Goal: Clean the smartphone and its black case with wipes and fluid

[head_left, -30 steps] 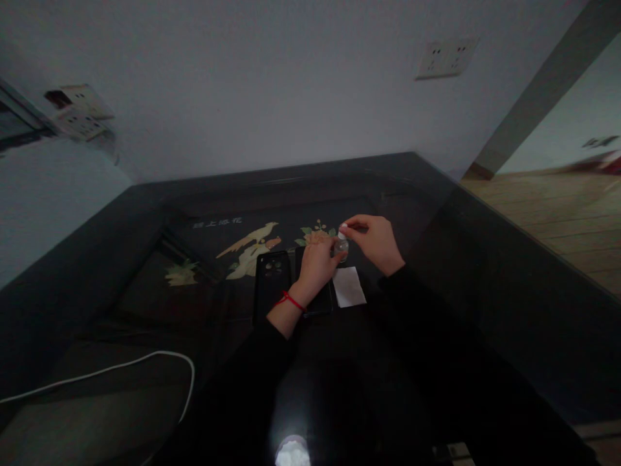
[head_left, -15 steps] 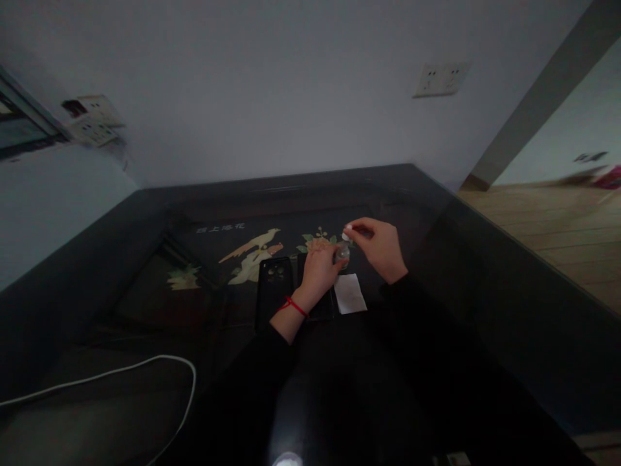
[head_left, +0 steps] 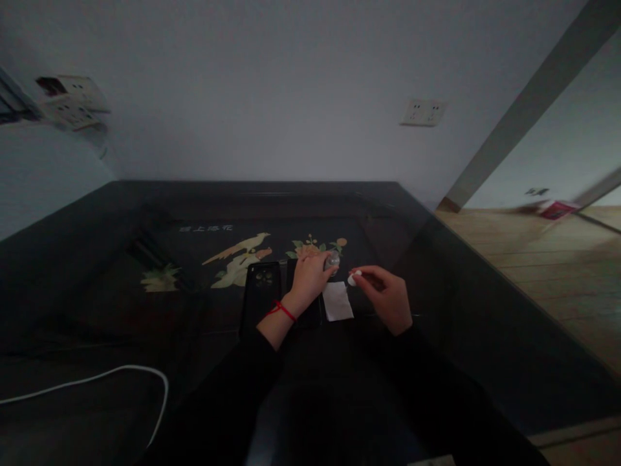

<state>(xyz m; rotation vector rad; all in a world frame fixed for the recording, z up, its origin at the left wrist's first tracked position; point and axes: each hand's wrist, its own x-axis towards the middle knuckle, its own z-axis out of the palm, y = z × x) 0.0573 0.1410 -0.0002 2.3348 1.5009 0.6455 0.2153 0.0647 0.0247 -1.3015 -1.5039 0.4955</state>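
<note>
My left hand point(head_left: 307, 278), with a red string round the wrist, is closed round a small clear bottle point(head_left: 332, 260) standing on the dark table point(head_left: 460, 310). My right hand point(head_left: 385, 294) has come away to the right and pinches a small white cap point(head_left: 352, 279) between thumb and fingers. A white square of paper point(head_left: 337, 301) lies between the two hands. Under my left wrist lies a dark phone point(head_left: 305, 310), and a black phone case point(head_left: 261, 291) with camera holes lies just left of it.
The table top bears a painted bird and flowers point(head_left: 242, 252). A white cable point(head_left: 97, 378) loops at the near left. Wall sockets point(head_left: 423, 112) sit on the wall behind; wooden floor point(head_left: 557, 259) opens to the right.
My right hand has moved off the bottle's top, down and to the right, with the white cap in its fingers. The camera has tilted, shifting the scene lower.
</note>
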